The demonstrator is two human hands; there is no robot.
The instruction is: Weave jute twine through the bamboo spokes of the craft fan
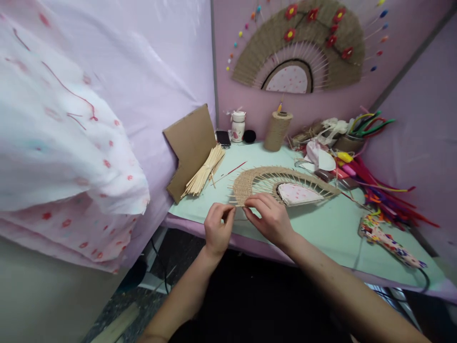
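Note:
A half-round fan (243, 186) of jute twine woven over thin wooden sticks lies on the table, with a pink-dotted white fabric piece (299, 194) at its centre. My right hand (269, 218) pinches the fan's near left edge between thumb and fingers. Close by on the left, my left hand (218, 227) is closed in a pinch at the tip of the lowest stick. Whether it grips that stick or a strand of twine is too small to tell. My right fingers cover part of the weave.
Behind the fan stand a twine spool (277, 131) and a white bottle (238, 126). A stick bundle (205, 171) leans by cardboard (189, 147) at left. Pipe cleaners (387, 190) and a patterned glue gun (392, 240) lie right. A finished fan (342, 62) hangs behind.

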